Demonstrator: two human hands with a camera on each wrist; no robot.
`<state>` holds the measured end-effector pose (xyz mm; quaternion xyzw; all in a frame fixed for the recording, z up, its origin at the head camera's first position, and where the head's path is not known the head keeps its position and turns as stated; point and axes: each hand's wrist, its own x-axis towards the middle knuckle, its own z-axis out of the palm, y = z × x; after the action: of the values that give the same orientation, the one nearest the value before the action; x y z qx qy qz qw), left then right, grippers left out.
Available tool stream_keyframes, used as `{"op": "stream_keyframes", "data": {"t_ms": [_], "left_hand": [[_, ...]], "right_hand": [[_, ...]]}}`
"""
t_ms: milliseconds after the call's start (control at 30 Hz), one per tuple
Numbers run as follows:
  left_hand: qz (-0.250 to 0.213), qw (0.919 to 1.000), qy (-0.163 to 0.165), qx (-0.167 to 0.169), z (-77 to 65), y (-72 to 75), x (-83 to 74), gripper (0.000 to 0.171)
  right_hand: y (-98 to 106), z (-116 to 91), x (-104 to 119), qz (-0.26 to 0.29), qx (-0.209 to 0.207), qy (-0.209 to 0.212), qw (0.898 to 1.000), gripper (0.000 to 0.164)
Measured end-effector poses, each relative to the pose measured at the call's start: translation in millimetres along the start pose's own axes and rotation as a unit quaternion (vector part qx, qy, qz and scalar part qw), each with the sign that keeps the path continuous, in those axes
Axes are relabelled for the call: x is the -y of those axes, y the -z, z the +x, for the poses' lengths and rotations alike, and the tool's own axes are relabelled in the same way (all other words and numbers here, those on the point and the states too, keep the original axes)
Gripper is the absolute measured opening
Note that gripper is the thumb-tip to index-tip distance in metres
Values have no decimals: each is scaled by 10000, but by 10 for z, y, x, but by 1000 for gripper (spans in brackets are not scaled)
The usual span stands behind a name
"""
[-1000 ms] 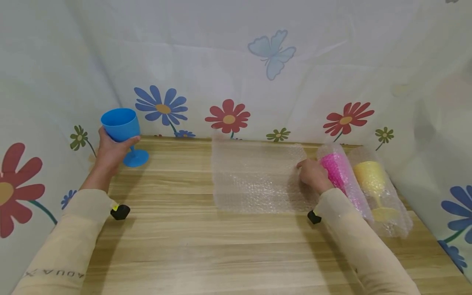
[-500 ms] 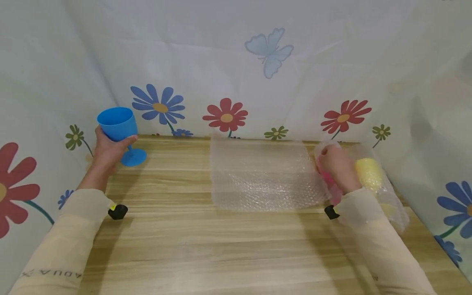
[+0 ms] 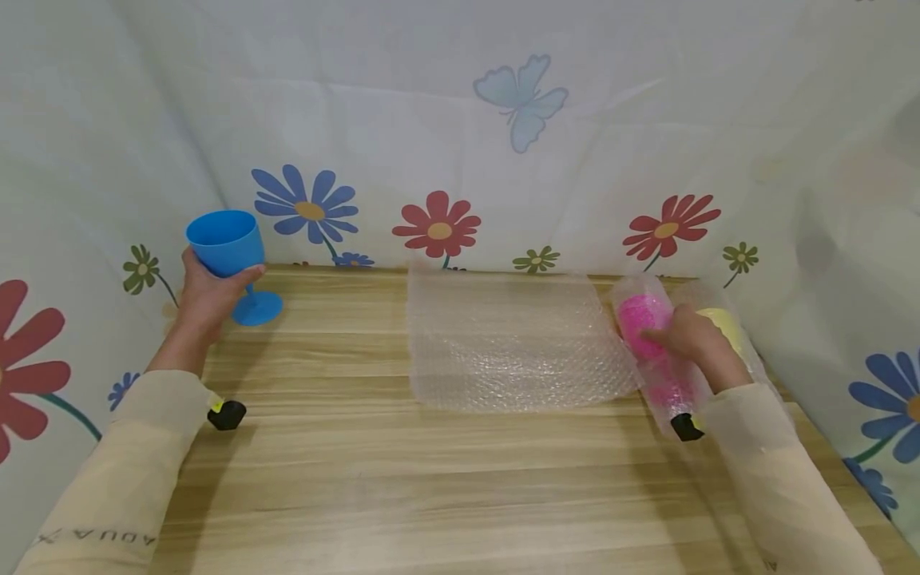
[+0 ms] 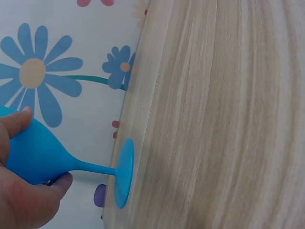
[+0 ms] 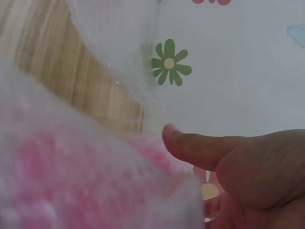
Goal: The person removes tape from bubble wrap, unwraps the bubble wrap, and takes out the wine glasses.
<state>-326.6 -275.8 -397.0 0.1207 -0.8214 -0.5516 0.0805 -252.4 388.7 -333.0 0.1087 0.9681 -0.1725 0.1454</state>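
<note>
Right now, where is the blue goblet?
In the head view, the blue goblet is on the left, near the back edge of the table, held by the left hand, left of the bubble wrap sheet.

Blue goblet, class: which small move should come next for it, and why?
Probably carry the blue goblet across to the bubble-wrap sheet. The left grip holds it by the bowl, that sheet lies spread out, and the pink cup and yellow cup are already wrapped.
</note>
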Motion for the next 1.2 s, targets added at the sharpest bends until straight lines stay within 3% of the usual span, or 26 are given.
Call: {"op": "stream_keyframes", "data": {"t_ms": [167,267,433,633,833,1000,1200], "left_hand": [[-12,10000,-25,-23,8,-7,1,113],[-24,10000,-30,-21,8,-10,-3,112],[-24,10000,-16,-9,9,-5,-12,111],[-11,10000,-9,-6,-4,3,-20,111],[39,10000,3,5,-10,-4,-24,110],[111,9999,44,9,-35,8,-40,112],[144,9999,30,39,-48,18,-39,115]], "right_hand": [[-2,32,-57,119,193,105,9997,96],[-10,24,-84,197,94,25,9998,90],[13,-78,-102,467,-471,-168,9977,84],[180,-318,-59,354,-1180,-34,9924,87],[340,-608,-21,535,-1550,98,9864,96],[364,-768,93,801,-1453,729,9834,100],[226,-881,311,1284,-862,1339,9788,93]]}}
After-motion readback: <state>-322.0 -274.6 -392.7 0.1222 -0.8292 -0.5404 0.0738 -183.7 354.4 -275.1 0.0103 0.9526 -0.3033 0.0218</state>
